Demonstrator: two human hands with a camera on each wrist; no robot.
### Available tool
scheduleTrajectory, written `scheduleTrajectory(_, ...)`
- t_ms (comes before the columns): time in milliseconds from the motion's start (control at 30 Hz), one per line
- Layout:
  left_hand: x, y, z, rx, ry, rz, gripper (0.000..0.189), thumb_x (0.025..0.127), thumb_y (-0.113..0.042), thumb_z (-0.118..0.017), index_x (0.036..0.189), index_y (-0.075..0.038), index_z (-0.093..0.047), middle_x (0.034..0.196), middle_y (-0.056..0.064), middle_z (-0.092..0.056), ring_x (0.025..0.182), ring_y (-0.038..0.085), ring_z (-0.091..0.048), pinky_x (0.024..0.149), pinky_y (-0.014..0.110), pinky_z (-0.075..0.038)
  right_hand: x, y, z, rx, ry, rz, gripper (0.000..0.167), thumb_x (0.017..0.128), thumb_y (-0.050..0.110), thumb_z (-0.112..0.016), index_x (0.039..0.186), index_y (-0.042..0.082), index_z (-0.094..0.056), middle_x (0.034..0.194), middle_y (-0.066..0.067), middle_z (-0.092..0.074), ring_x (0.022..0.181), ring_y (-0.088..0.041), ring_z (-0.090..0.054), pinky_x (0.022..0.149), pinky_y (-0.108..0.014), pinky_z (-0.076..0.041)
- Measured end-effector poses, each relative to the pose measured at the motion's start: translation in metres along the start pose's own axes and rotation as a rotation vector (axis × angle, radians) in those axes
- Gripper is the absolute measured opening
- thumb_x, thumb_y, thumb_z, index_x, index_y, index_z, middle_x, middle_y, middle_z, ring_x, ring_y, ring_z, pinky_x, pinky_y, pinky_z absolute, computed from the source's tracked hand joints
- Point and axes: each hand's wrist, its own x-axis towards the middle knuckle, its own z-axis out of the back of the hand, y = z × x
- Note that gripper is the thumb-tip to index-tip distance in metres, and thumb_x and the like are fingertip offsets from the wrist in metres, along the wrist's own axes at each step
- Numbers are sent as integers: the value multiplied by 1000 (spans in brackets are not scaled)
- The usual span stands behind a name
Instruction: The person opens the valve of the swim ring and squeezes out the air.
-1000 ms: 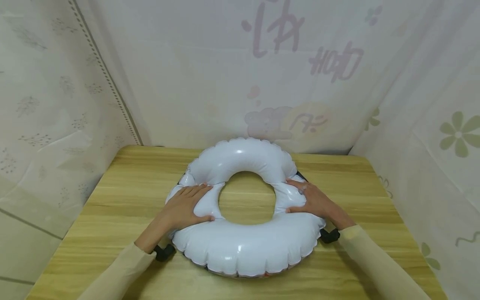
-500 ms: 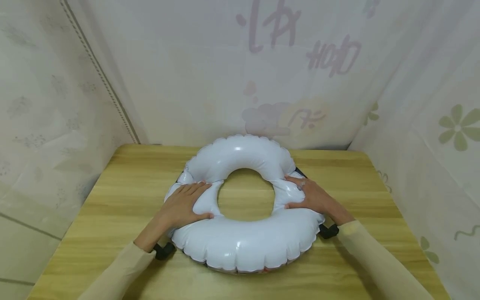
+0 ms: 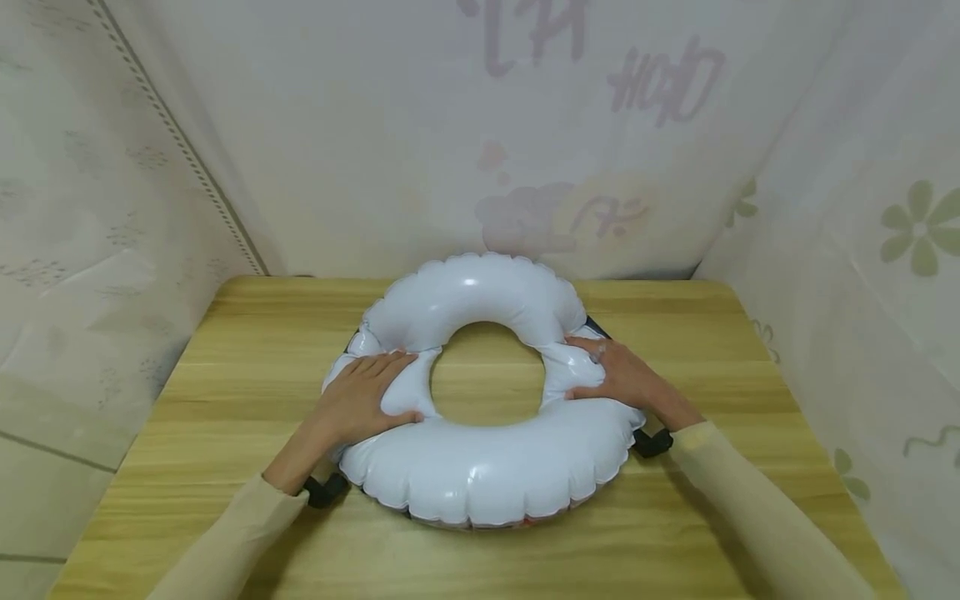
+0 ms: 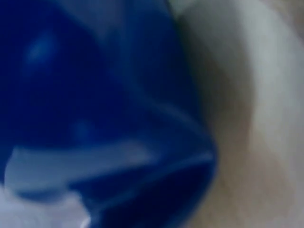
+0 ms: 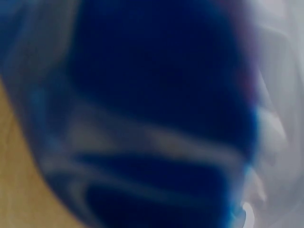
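A white inflatable swim ring (image 3: 480, 475) with crimped seams lies flat on the wooden table, its round hole facing up in the head view. My left hand (image 3: 360, 396) rests on the ring's left side, fingers straight across the top and thumb spread towards me. On the opposite side my right hand (image 3: 626, 379) presses the ring, thumb and fingers apart with white vinyl bulging between them. The ring is dented and creased beneath both hands. The left wrist view shows its glossy dark blue side (image 4: 95, 95) up close; the same blue vinyl (image 5: 161, 71) fills the right wrist view, blurred.
The wooden table (image 3: 247, 367) extends around the ring, its back edge close to a pale printed curtain (image 3: 360, 150). More patterned cloth (image 3: 862, 275) hangs at the right and left. Black wrist mounts (image 3: 652, 443) sit under both wrists.
The whole head view has shifted slightly, so the ring, hands and table sit higher in it. Both hands keep the same place on the ring.
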Motion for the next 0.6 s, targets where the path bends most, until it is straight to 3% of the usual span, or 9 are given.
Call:
scheduleTrajectory(333, -1, -3, 0, -16, -15, 7, 92, 85, -72, -65, 156, -18, -44, 158, 13, -48, 144, 38, -45, 117, 63, -35, -2, 2, 6, -9, 21, -1, 98, 76, 57, -85, 156, 17, -45, 156, -16, -50, 143, -38, -48, 116, -60, -40)
scheduleTrajectory(600, 0, 3, 0, -77, -2, 47, 95, 84, -73, -67, 158, -20, -40, 165, 12, -38, 152, 37, -35, 123, 61, -25, 5, -2, 11, 50, 62, -22, 103, 78, 54, -85, 162, 22, -34, 162, -17, -41, 148, -37, -42, 118, -58, -38)
